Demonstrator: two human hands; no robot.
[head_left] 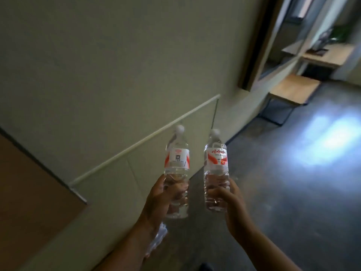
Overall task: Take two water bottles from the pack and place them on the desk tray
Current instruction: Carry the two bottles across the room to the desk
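Observation:
I hold two clear plastic water bottles upright in front of me, side by side and a little apart. The left bottle (177, 159) has a white cap and a white and red label; my left hand (159, 200) grips its lower half. The right bottle (215, 163) has the same cap and a red-lettered label; my right hand (226, 200) grips its lower part. A ring shows on a right-hand finger. A bit of clear plastic wrap (158, 239) shows beneath my left wrist. No tray can be made out.
A pale wall (97, 75) with a thin rail runs along the left. A dark shiny floor (293, 192) stretches ahead. A low wooden bench (293, 89) stands at the wall, and a wooden desk (328, 55) with dark objects lies beyond it.

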